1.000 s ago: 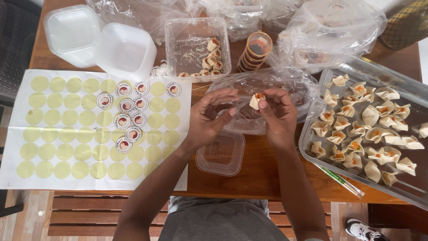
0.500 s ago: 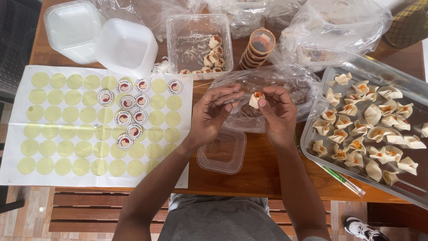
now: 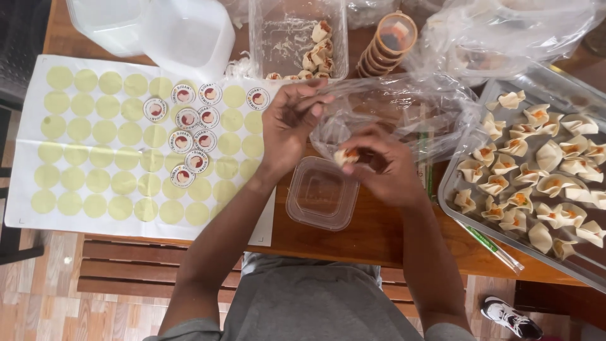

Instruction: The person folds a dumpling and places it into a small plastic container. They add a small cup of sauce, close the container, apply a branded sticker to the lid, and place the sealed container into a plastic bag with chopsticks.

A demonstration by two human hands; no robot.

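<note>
Centrally pinching one dumpling [image 3: 346,156] in right hand [image 3: 385,167], left hand [image 3: 289,123] spread; small tub [image 3: 322,193] unfilled, tray [image 3: 571,85] at right full.

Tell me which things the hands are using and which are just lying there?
In use: small folded dumpling in right hand; open left hand; small clear plastic box; crinkled clear plastic bag.
Lying about: white sticker sheet; metal dumpling tray; stacked brown cups.

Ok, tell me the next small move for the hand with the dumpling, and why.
Probably lower the dumpling into the small clear container. The right hand pinches it just above that container's far rim, the container looks empty, and the left hand is open and apart, holding nothing.
</note>
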